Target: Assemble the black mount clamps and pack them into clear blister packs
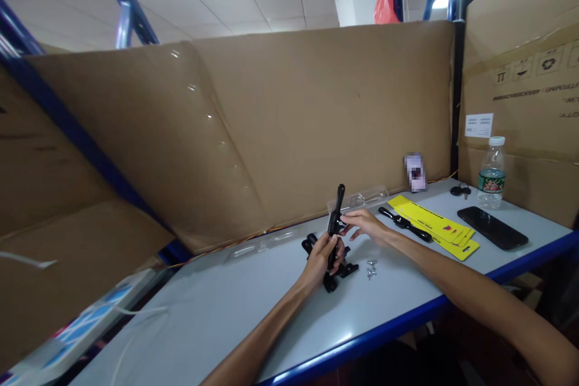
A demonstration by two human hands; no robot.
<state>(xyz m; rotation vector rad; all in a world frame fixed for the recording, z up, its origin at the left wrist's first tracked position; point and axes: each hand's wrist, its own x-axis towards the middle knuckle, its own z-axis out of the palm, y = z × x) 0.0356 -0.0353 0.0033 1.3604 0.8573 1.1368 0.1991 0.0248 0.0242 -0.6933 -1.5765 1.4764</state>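
My left hand (326, 257) is wrapped round a black handled tool (335, 222), which stands upright above the table. At the tool's middle, the fingertips of my right hand (362, 224) are pinched together against its side; whether they hold a small part is too small to tell. Several black parts (330, 282) lie in a pile beneath my left hand. Small silver screws (371, 269) rest just right of the pile. Another black tool (406, 223) lies partly over yellow cards (429, 220), beyond my right forearm.
On the grey table (208, 313) are a black phone (492, 227), a water bottle (491, 178), keys (460, 190) and clear plastic packaging (371, 196). A lit phone (415, 172) leans on the cardboard wall (316, 114) behind. A power strip (85, 325) sits at left.
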